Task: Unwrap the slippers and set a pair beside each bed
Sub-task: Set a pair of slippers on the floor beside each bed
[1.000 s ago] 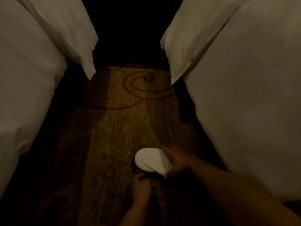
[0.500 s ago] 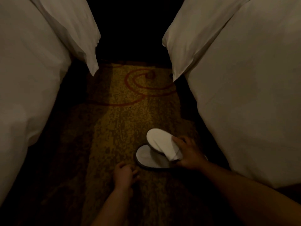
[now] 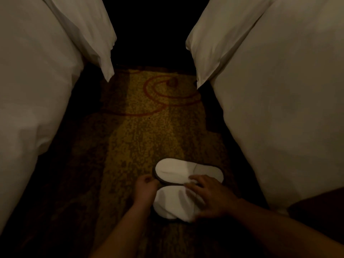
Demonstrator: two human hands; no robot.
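Two white slippers lie side by side on the carpet between two beds, toes pointing left. The far slipper (image 3: 176, 171) lies flat with its dark sole edge showing. The near slipper (image 3: 170, 202) lies just in front of it. My right hand (image 3: 208, 197) rests on the near slipper's heel half, fingers spread over it and reaching the far one. My left hand (image 3: 145, 189) pinches at the toe edge where the two slippers meet. No wrapper is visible.
The left bed (image 3: 33, 90) and the right bed (image 3: 279, 108) are covered in white linen, each with a pillow corner hanging over the aisle. A yellow-brown patterned carpet (image 3: 149, 127) runs between them. The far end is dark.
My right hand has brought the lifted slipper down next to the other one, so both lie flat. My left hand has moved right to the toe ends. The view has shifted closer.
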